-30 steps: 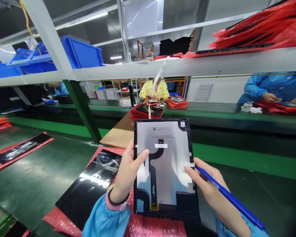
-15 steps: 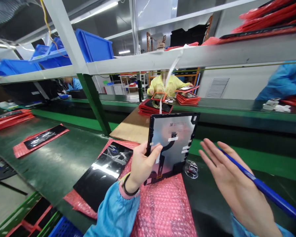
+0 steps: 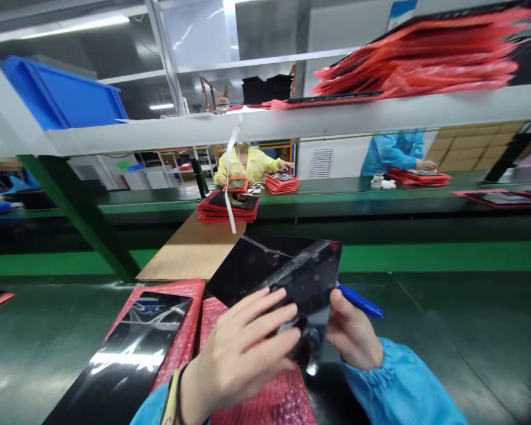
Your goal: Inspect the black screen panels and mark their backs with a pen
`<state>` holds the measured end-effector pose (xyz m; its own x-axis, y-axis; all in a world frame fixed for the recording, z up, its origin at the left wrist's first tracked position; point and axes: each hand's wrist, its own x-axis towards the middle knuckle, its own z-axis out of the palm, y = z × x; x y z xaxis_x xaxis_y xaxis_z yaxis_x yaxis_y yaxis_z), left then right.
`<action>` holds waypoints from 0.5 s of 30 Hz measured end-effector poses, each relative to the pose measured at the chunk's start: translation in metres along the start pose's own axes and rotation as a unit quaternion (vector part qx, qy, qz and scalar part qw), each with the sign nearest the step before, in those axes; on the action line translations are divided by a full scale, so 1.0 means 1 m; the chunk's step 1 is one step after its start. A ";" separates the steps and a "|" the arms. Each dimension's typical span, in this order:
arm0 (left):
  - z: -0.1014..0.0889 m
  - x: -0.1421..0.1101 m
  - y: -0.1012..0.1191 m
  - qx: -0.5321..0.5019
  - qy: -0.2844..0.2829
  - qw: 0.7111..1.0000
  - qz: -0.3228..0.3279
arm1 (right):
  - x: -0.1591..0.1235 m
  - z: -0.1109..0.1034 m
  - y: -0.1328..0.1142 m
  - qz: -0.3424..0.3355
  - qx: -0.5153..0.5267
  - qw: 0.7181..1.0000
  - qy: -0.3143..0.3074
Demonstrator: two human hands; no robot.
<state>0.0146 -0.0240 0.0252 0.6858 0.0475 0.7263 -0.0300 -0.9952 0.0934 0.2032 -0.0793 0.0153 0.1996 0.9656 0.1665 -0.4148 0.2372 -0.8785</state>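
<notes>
- Screen (image 3: 287,262) gripped at its 4 o'clock edge by right hand (image 3: 353,332), pen (image 3: 361,301) held too
- left hand (image 3: 241,348) spread over it, unclenched, touch can't be told tbh

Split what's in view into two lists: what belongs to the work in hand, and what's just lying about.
In the work:
- dark screen, gripped by the right hand, the open left hand in front
- pink bubble wrap below

Apparently just about:
- blue bin on the shelf
- hanging white strip
</notes>
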 end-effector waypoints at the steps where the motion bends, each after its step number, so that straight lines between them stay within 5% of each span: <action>1: -0.001 0.000 0.003 -0.008 -0.001 1.000 0.006 | 0.000 0.000 0.001 0.006 0.013 1.000 0.000; 10: 0.000 -0.005 0.011 -0.045 -0.026 0.998 -0.039 | 0.002 -0.002 0.007 0.019 0.050 0.999 -0.001; 13: 0.005 -0.007 0.011 -0.085 0.059 0.981 -0.163 | 0.002 -0.004 0.008 0.017 0.048 0.999 -0.003; 15: 0.007 -0.007 0.008 -0.110 0.148 0.943 -0.276 | 0.000 -0.009 0.008 0.012 0.042 0.999 -0.002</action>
<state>0.0150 -0.0331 0.0162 0.4093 0.6074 0.6809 0.0988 -0.7714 0.6287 0.2077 -0.0780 0.0046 0.1848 0.9717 0.1473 -0.4931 0.2213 -0.8413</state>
